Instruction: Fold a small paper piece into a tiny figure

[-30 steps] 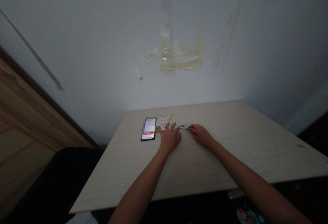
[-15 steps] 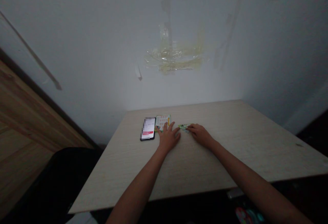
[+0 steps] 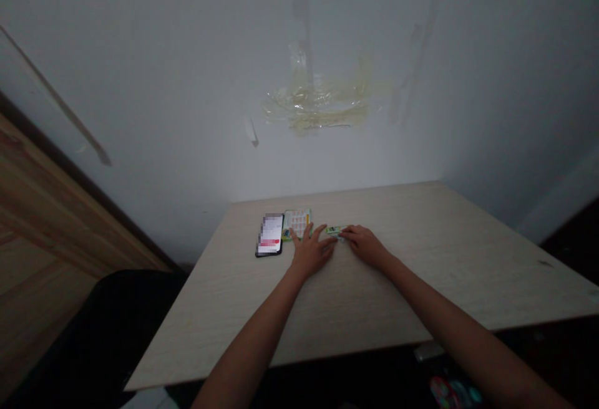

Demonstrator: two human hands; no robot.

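Note:
My left hand (image 3: 311,253) rests on the table with its fingers spread. Its thumb points toward the small green piece, while other fingertips reach the lower edge of a printed card (image 3: 298,221) with rows of small pictures. My right hand (image 3: 367,247) has its fingers pressed together on the right end of a small green-and-white strip (image 3: 333,230), which lies flat; what kind of thing it is I cannot make out. Below the strip, a small pale bit (image 3: 341,239) sits between both hands. Left of the card lies a phone (image 3: 270,234) with its screen lit.
The pale wooden table (image 3: 397,315) runs back to a grey wall (image 3: 187,85) bearing peeling clear tape (image 3: 322,106). At the left are a dark chair-like shape (image 3: 116,309) and wooden boards (image 3: 42,222). A colourful item (image 3: 452,391) shows below the table's front edge.
My left hand has shifted slightly right, its thumb now nearer the strip and more of the card uncovered. My right hand stays almost in place on the strip.

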